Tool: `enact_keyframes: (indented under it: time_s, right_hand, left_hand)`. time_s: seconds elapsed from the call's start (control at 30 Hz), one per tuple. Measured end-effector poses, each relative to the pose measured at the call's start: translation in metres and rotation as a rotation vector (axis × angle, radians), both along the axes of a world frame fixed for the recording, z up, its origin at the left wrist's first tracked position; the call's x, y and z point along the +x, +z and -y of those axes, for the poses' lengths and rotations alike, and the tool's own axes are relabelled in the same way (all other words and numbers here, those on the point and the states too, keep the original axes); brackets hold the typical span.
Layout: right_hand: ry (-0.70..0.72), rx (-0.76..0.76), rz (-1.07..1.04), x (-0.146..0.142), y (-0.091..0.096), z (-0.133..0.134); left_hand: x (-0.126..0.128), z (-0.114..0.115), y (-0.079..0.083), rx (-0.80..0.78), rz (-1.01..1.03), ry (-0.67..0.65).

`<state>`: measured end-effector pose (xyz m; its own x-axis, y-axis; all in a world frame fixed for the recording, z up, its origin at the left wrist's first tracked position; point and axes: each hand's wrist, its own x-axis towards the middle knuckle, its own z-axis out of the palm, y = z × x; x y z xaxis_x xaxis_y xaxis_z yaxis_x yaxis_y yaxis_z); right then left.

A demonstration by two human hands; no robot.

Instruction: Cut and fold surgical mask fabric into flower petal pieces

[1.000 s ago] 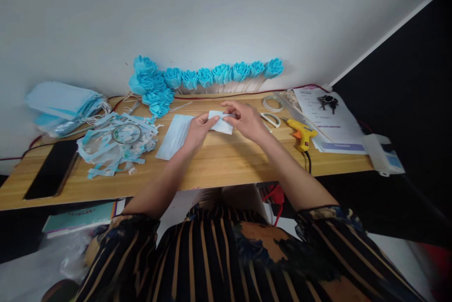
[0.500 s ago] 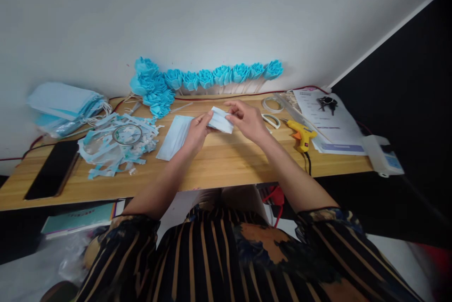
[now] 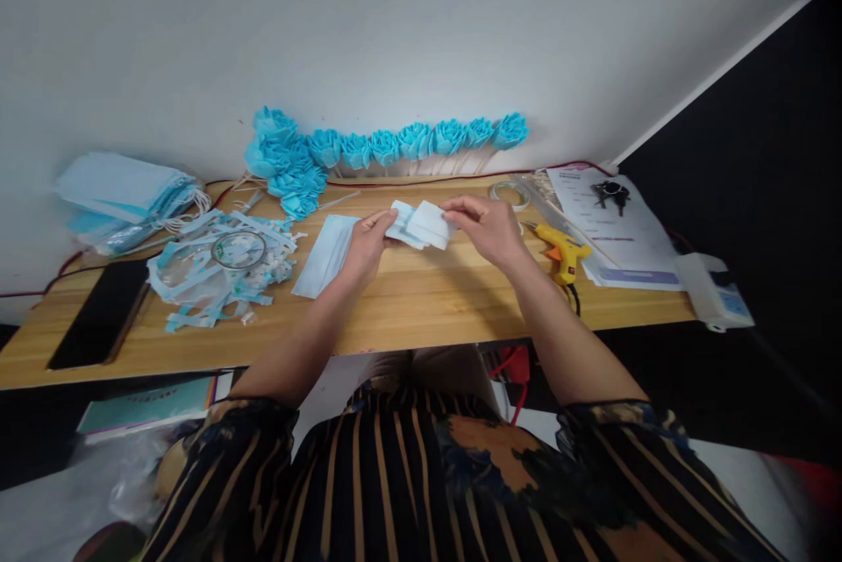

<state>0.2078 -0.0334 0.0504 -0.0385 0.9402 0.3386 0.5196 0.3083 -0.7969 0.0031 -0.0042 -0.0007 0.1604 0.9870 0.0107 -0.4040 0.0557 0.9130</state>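
Observation:
Above the middle of the table, my left hand pinches a pale blue piece of pleated face mask fabric between thumb and fingers. My right hand grips the corner of a whiter fabric piece, which overlaps the blue one and is fanned out to the right. Whether the two pieces are still joined, I cannot tell. Beside my left hand a pleated pale blue mask panel lies flat on the wooden table.
Blue fabric flowers line the wall. Left are stacked face masks, cut scraps under a tape roll, and a phone. Right are a yellow glue gun, another tape roll, papers and keys.
My right hand has moved right, drawing the whiter piece sideways, so two overlapping pieces now show instead of one small stack. My left hand has stayed nearly still.

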Motion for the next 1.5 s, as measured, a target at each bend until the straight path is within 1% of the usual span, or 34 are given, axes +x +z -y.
enact_keyframes:
  time_s: [0.13,0.23,0.33,0.37,0.47,0.6,0.7,0.87,1.0,1.1,1.27,1.33,1.37,1.43,1.47,1.5]
  right_hand:
    - [0.116,-0.061,0.03,0.002,0.022,0.019]
    - [0.169,-0.061,0.034,-0.008,0.028,0.023]
    - [0.21,0.023,0.029,-0.02,0.021,0.014]
    - [0.199,0.055,0.029,-0.023,0.017,0.01]
    - [0.108,0.133,0.051,-0.027,0.005,-0.003]
    - [0.05,0.132,0.066,-0.028,-0.005,-0.012]
    - [0.031,0.098,0.02,-0.029,-0.009,-0.014]
    - [-0.006,0.003,-0.03,-0.033,-0.009,-0.013]
    - [-0.01,0.012,-0.018,-0.034,-0.006,-0.011]
    - [0.028,0.047,0.052,-0.034,-0.005,-0.009]
    - [0.023,0.115,0.115,-0.029,0.003,-0.003]
    - [0.029,0.119,0.091,-0.021,0.006,0.0]
    - [0.03,0.105,0.06,-0.015,0.007,0.001]
    - [0.042,0.04,-0.028,0.0,0.005,0.002]
    - [0.066,-0.014,-0.069,0.006,0.002,0.001]
    - [0.109,-0.079,-0.087,0.012,-0.003,0.0]
  left_hand:
    - [0.0,0.002,0.0,0.004,-0.017,0.006]
    - [0.001,0.005,0.003,0.004,-0.02,0.0]
    - [0.001,0.006,0.005,-0.001,-0.026,-0.024]
    - [0.002,0.006,0.005,0.0,-0.025,-0.02]
    - [0.002,0.004,0.003,0.008,-0.003,-0.009]
    - [0.003,0.003,0.003,0.014,0.009,-0.029]
    - [0.003,0.004,0.003,0.019,0.013,-0.039]
    - [0.005,0.003,0.004,0.016,0.042,-0.065]
    - [0.004,0.003,0.004,0.022,0.056,-0.059]
    - [0.004,0.003,0.003,0.06,-0.045,-0.07]
    - [0.004,0.002,0.002,0.093,-0.207,-0.141]
    - [0.002,0.002,0.008,0.133,-0.281,-0.186]
    - [-0.001,0.004,0.015,0.167,-0.331,-0.209]
    - [-0.009,0.014,0.036,0.275,-0.477,-0.263]
    - [-0.014,0.024,0.051,0.376,-0.565,-0.264]
    - [-0.02,0.037,0.066,0.494,-0.664,-0.237]
